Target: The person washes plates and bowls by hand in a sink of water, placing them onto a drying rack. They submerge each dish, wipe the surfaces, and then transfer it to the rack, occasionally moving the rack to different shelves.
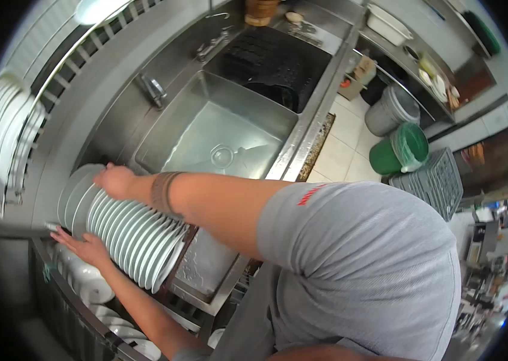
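Observation:
A long row of white plates [137, 240] stands on edge, packed closely, to the left of the sink. At the far left end, a few plates [73, 195] lean a little apart from the rest. My right hand [114, 181] reaches across to this end, its fingers closed on the upper rim of a plate. My left hand [83, 247] is at the lower edge of the same plates, palm up and fingers stretched out. The right forearm hides part of the row's upper side.
Beyond the row is a steel sink [290, 129] with water in it, below a faucet [153, 90]. More plates [7, 135] stand in a wall rack at left. White bowls [93, 287] sit on a lower shelf. A green bin [386, 157] and grey crates [437, 180] are on the floor at right.

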Available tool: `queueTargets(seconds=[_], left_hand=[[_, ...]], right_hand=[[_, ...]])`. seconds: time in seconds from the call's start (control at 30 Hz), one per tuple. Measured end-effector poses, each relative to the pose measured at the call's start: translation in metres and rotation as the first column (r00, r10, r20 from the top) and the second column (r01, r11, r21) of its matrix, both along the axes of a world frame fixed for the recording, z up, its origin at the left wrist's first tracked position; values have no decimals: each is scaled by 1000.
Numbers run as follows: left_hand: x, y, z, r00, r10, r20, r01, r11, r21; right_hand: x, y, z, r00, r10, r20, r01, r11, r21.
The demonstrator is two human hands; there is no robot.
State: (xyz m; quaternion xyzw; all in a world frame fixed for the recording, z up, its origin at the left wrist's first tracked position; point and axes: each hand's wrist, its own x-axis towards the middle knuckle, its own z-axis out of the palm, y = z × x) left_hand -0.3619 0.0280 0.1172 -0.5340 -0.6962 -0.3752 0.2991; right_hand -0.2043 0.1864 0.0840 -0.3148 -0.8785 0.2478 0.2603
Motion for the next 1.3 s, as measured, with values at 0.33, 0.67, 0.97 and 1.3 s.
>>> queueTargets(seconds=[0.33, 0.67, 0.97, 1.3], left_hand=[[-93, 31, -27, 994, -99, 52, 111, 931, -348], [183, 60, 17, 899, -406, 163, 437, 816, -378], [651, 51, -20, 385, -727, 569, 653, -221, -724], [787, 50, -63, 481, -629, 611, 410, -455, -791]], right_hand=[[222, -29, -13, 876, 158, -455, -96, 983, 157], [850, -322, -152, 286, -526, 801, 947, 284, -152], [950, -469, -241, 562, -410, 719, 827, 243, -508], [1056, -432, -230, 531, -579, 619, 823, 178, -539]])
